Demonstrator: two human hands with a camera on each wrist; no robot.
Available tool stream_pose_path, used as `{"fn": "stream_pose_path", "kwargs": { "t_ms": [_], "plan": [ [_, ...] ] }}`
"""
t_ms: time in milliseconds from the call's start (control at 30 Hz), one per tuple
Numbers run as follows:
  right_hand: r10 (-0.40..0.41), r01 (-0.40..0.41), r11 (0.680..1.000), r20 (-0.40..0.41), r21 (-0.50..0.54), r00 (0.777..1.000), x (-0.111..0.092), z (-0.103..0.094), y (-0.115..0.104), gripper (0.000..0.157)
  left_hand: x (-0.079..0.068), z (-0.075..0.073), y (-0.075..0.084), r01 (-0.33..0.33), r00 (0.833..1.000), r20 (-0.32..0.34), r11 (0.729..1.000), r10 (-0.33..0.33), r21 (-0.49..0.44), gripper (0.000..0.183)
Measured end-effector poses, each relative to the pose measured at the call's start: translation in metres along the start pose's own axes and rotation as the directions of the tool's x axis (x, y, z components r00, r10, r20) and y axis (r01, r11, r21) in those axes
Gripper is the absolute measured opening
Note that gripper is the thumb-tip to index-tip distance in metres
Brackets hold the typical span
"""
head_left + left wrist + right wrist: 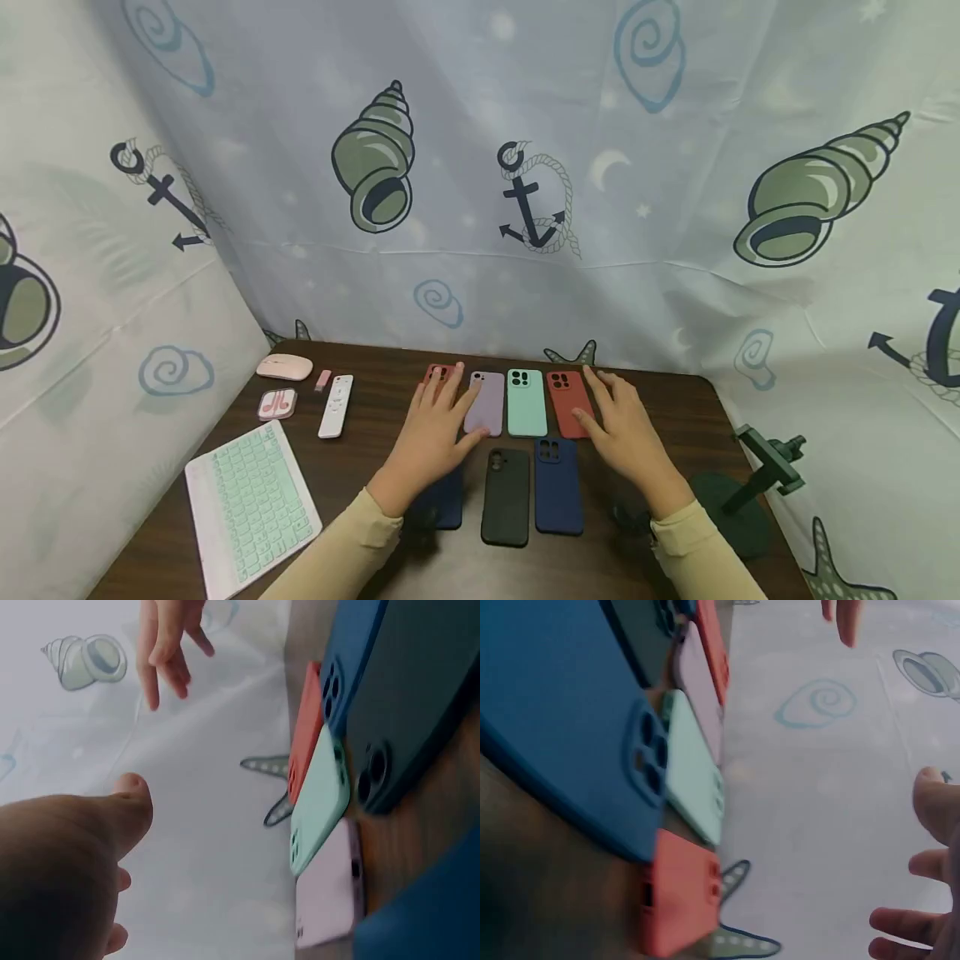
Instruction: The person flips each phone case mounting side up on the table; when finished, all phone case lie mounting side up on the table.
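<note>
Several phone cases lie in two rows on the dark wooden table. The back row holds a red case [437, 372], a lilac case [489, 400], a mint case [527, 404] and another red case [564, 408]. In front are a navy case [450, 504], partly hidden by the left arm, a black case [506, 500] and a second navy case [558, 492]. My left hand [429, 429], fingers spread, is raised over the left cases. Over the right red case's edge hovers my right hand [628, 425], fingers extended. Both wrist views show the hands above the cases, holding nothing.
At left are a keyboard [258, 500], a white remote [336, 406], a pink mouse [285, 367], a small pink stick [322, 381] and boxed earphones [277, 403]. A dark green stand [750, 492] occupies the right edge. Patterned curtain [465, 292] hangs behind the table.
</note>
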State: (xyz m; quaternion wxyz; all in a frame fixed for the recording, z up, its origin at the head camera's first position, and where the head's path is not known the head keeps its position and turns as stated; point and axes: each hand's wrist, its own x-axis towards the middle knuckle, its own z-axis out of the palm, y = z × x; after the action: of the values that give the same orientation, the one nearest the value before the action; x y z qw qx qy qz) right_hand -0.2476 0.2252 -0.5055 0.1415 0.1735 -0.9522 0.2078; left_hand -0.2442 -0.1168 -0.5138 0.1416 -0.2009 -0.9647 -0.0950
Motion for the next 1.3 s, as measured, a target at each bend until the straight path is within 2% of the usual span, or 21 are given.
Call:
{"fn": "stream_pose_path", "kwargs": {
  "t_ms": [200, 333, 433, 633, 767, 867, 1033, 1067, 1133, 1300],
  "plan": [
    [0.045, -0.044, 0.99, -0.006, 0.132, 0.999, -0.019, 0.02, 0.004, 0.071, -0.003, 0.016, 0.026, -0.071, 0.996, 0.04, 0.995, 0.074, -0.076, 0.081],
    [0.114, -0.122, 0.961, 0.046, 0.249, 0.992, -0.032, 0.034, 0.006, 0.069, -0.005, 0.026, 0.046, -0.12, 0.985, 0.107, 0.985, 0.133, -0.124, 0.084],
    [0.172, -0.194, 0.932, 0.1, 0.307, 0.98, -0.041, 0.045, 0.009, 0.065, -0.003, 0.03, 0.061, -0.132, 0.972, 0.169, 0.972, 0.166, -0.193, 0.085],
    [0.251, -0.296, 0.897, 0.172, 0.329, 0.953, -0.058, 0.056, 0.015, 0.06, 0.001, 0.035, 0.087, -0.129, 0.928, 0.297, 0.942, 0.225, -0.309, 0.083],
    [0.278, -0.337, 0.87, 0.208, 0.359, 0.938, -0.065, 0.06, 0.019, 0.057, 0.004, 0.038, 0.101, -0.092, 0.917, 0.345, 0.948, 0.2, -0.305, 0.085],
    [0.304, -0.382, 0.826, 0.243, 0.415, 0.921, -0.07, 0.063, 0.022, 0.053, 0.007, 0.04, 0.108, -0.03, 0.901, 0.406, 0.957, 0.151, -0.29, 0.087],
    [0.363, -0.485, 0.675, 0.322, 0.556, 0.874, -0.077, 0.066, 0.027, 0.046, 0.009, 0.039, 0.12, 0.083, 0.851, 0.517, 0.95, 0.09, -0.301, 0.088],
    [0.368, -0.496, 0.648, 0.333, 0.578, 0.868, -0.077, 0.067, 0.027, 0.045, 0.008, 0.04, 0.121, 0.085, 0.846, 0.527, 0.952, 0.087, -0.293, 0.087],
    [0.367, -0.504, 0.622, 0.345, 0.6, 0.864, -0.077, 0.068, 0.028, 0.042, 0.006, 0.042, 0.122, 0.066, 0.843, 0.53, 0.959, 0.095, -0.277, 0.085],
    [0.351, -0.518, 0.598, 0.381, 0.611, 0.855, -0.075, 0.069, 0.028, 0.041, 0.001, 0.051, 0.12, -0.061, 0.852, 0.5, 0.977, 0.158, -0.206, 0.082]
  ]
}}
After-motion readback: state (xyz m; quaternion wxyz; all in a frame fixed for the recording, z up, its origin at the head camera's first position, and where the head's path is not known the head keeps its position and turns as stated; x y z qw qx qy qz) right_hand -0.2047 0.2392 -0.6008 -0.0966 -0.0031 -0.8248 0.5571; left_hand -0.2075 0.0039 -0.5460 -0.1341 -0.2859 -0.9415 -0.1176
